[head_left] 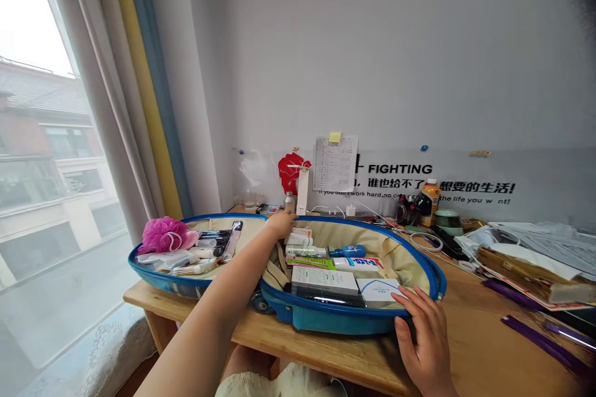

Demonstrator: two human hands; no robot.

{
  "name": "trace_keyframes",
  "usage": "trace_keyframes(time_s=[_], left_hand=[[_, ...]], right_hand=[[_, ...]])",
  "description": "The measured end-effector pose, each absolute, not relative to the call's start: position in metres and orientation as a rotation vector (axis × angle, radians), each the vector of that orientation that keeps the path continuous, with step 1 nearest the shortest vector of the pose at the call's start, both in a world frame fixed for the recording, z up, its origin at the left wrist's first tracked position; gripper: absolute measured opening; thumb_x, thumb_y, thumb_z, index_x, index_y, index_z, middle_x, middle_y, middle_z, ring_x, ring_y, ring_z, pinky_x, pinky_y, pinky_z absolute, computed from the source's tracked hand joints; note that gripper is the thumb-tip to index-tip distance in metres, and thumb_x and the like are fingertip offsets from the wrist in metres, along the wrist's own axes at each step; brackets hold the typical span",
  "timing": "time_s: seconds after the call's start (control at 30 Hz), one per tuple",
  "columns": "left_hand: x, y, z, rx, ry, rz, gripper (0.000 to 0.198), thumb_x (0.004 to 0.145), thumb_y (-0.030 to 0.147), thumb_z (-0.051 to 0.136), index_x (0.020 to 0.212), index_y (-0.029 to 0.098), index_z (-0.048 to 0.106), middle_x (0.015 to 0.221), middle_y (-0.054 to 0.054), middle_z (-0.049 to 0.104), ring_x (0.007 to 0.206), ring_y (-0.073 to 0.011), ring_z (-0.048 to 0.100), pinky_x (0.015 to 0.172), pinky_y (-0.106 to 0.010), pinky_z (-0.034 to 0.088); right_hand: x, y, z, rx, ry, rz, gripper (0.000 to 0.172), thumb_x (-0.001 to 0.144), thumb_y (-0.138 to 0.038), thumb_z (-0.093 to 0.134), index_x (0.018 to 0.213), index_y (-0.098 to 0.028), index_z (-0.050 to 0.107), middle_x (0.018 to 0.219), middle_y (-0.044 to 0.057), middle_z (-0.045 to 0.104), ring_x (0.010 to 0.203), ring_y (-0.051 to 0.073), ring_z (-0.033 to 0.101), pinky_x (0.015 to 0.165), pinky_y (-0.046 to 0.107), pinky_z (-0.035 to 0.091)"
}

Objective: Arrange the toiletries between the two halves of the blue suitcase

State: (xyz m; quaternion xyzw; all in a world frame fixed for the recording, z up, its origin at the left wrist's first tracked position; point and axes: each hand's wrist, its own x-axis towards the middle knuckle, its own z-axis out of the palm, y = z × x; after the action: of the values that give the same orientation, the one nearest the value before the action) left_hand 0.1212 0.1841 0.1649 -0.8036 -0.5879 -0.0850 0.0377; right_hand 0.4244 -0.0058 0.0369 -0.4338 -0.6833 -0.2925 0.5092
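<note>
An open blue hard-shell suitcase (344, 319) was laid on a wooden desk (484, 335), its two halves side by side. The left hand (282, 224) was stretched across, its fingers held together on the far rim where the halves met, with no grip seen. The right hand (423, 338) was spread on the near rim, its fingers apart and not clamped. One pink bath puff (162, 236) was held in the left half; one blue-capped bottle (347, 252) and two white cartons (325, 279) were packed in the right. "FIGHTING" could be read on a wall panel (399, 169), above which one yellow sticky note (334, 137) was stuck.
</note>
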Motion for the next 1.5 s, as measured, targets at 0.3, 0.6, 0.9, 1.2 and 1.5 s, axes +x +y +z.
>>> trace_keyframes(time_s=[0.3, 0.6, 0.9, 1.2, 1.5], left_hand=[[-0.011, 0.160, 0.190, -2.080, -2.092, -0.261, 0.032, 0.097, 0.031, 0.041, 0.124, 0.023, 0.056, 0.124, -0.009, 0.057, 0.109, -0.0211, 0.059, 0.092, -0.038, 0.049], [-0.105, 0.126, 0.158, -2.062, -2.181, 0.318, 0.030, 0.090, 0.035, 0.059, 0.114, 0.017, 0.059, 0.121, -0.008, 0.059, 0.109, -0.0212, 0.058, 0.094, -0.045, 0.049], [-0.093, 0.128, 0.151, -2.083, -2.065, 0.349, 0.032, 0.089, 0.034, 0.060, 0.116, 0.016, 0.059, 0.123, -0.008, 0.058, 0.111, -0.0223, 0.057, 0.095, -0.046, 0.049], [-0.016, 0.130, 0.193, -2.152, -1.917, -0.039, 0.040, 0.097, 0.032, 0.034, 0.135, 0.022, 0.040, 0.130, -0.014, 0.052, 0.115, -0.0261, 0.058, 0.094, -0.039, 0.047], [0.119, 0.140, 0.174, -2.637, -1.563, 0.094, 0.041, 0.090, 0.030, 0.056, 0.130, 0.022, 0.050, 0.131, -0.011, 0.053, 0.113, -0.0224, 0.058, 0.098, -0.038, 0.046]], right_hand=[[0.426, -0.004, 0.036, -1.045, -1.654, -0.726, 0.030, 0.093, -0.034, 0.037, 0.114, -0.021, 0.055, 0.113, 0.011, 0.061, 0.117, 0.028, 0.051, 0.102, 0.050, 0.035], [0.424, -0.006, 0.040, -1.045, -1.658, -0.730, 0.029, 0.093, -0.033, 0.037, 0.114, -0.022, 0.054, 0.111, 0.010, 0.062, 0.116, 0.028, 0.052, 0.101, 0.048, 0.035], [0.423, -0.003, 0.035, -1.040, -1.614, -0.709, 0.030, 0.093, -0.034, 0.037, 0.114, -0.023, 0.055, 0.111, 0.010, 0.062, 0.117, 0.028, 0.052, 0.101, 0.049, 0.035], [0.425, -0.003, 0.034, -1.067, -1.633, -0.707, 0.030, 0.093, -0.034, 0.037, 0.115, -0.023, 0.055, 0.111, 0.010, 0.061, 0.117, 0.028, 0.052, 0.102, 0.050, 0.035], [0.424, -0.004, 0.035, -1.050, -1.629, -0.725, 0.029, 0.093, -0.034, 0.037, 0.113, -0.023, 0.054, 0.112, 0.010, 0.062, 0.116, 0.028, 0.052, 0.103, 0.049, 0.034]])
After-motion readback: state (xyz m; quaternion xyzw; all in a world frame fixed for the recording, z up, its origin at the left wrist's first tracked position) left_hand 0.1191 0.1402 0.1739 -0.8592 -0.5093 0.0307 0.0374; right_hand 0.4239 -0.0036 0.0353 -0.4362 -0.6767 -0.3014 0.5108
